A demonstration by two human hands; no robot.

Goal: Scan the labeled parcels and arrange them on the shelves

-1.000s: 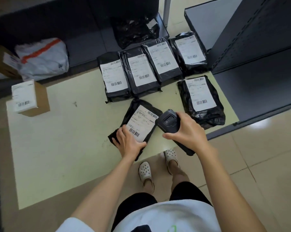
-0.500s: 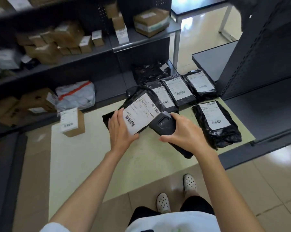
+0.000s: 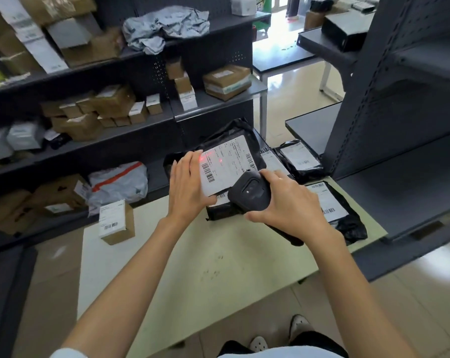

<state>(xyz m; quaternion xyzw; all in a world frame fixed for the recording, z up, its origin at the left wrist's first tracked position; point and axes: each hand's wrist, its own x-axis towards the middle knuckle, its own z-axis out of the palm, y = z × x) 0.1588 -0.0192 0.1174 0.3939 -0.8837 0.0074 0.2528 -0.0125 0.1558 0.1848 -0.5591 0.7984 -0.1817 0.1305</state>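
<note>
we're mid-scan: our left hand [image 3: 186, 188] grips the black parcel [image 3: 226, 153], our right hand [image 3: 289, 205] grips the scanner [image 3: 249, 193] (red dots on its label), with several bagged parcels [image 3: 300, 158] beyond our right hand unshelved.

A parcel depot or stockroom: dark metal shelves [image 3: 130, 136] at left hold labelled boxes [image 3: 110, 99] and mailers [image 3: 120, 183].

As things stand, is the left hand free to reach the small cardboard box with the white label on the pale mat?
Probably not right away: the left hand grips the black parcel held up for the scanner. The box stands in the open to its left, nothing between them.
</note>
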